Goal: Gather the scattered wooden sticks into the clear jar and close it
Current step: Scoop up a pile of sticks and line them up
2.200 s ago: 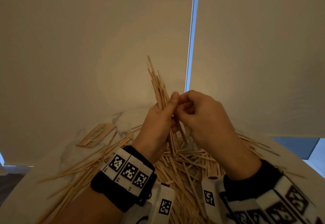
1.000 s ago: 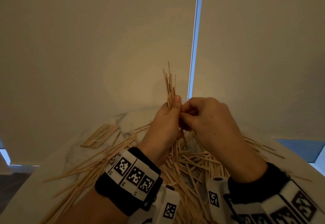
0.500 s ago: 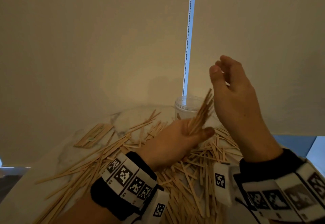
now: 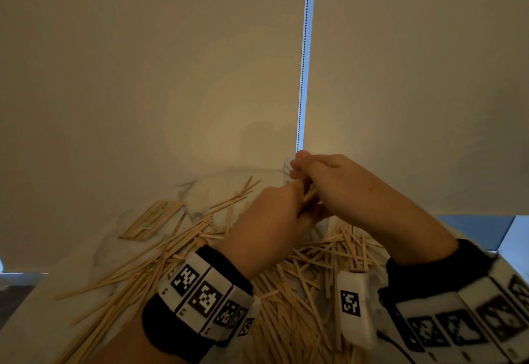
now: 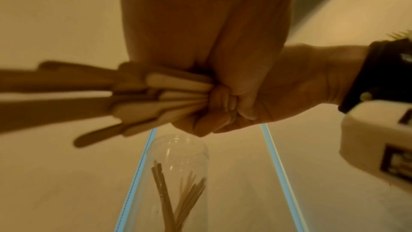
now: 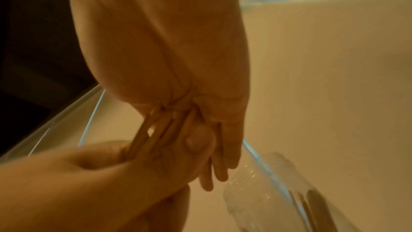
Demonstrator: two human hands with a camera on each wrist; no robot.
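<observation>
My left hand (image 4: 286,206) grips a bundle of wooden sticks (image 4: 310,195) just in front of the clear jar (image 4: 287,165). My right hand (image 4: 307,172) comes over from the right, and its fingers curl round the same bundle (image 5: 156,98). The hands hide most of the jar in the head view. In the left wrist view the jar (image 5: 180,161) is open-topped with several sticks standing inside it. It lies below the fingers in the right wrist view (image 6: 252,188). No lid is in view.
Many loose sticks (image 4: 315,272) lie scattered over the white marbled table (image 4: 86,252), thickest under my wrists. A flat stack of sticks (image 4: 151,219) sits at the far left. Pale roller blinds with a bead chain (image 4: 303,77) hang close behind the jar.
Half a second ago my right hand was raised and open above the jar. It has come down onto the bundle, which my left hand has carried to the jar.
</observation>
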